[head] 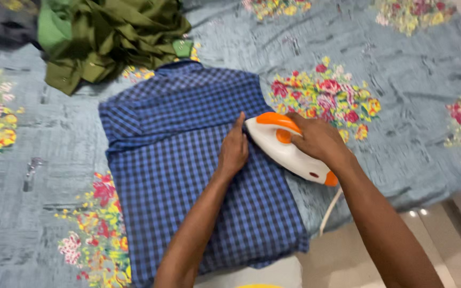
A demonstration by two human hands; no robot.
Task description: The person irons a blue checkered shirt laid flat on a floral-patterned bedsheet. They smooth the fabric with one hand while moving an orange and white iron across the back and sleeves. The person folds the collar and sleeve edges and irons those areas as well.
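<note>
A blue checked shirt lies flat on a grey bedsheet with flower prints. My right hand grips the orange handle of a white and orange clothes iron, which rests on the shirt's right edge. My left hand presses flat on the shirt just left of the iron's tip, fingers together and pointing away from me.
A heap of olive green clothes sits at the far left, beyond the shirt's collar. The iron's white cord hangs over the bed's near edge. Pale floor tiles show at the lower right.
</note>
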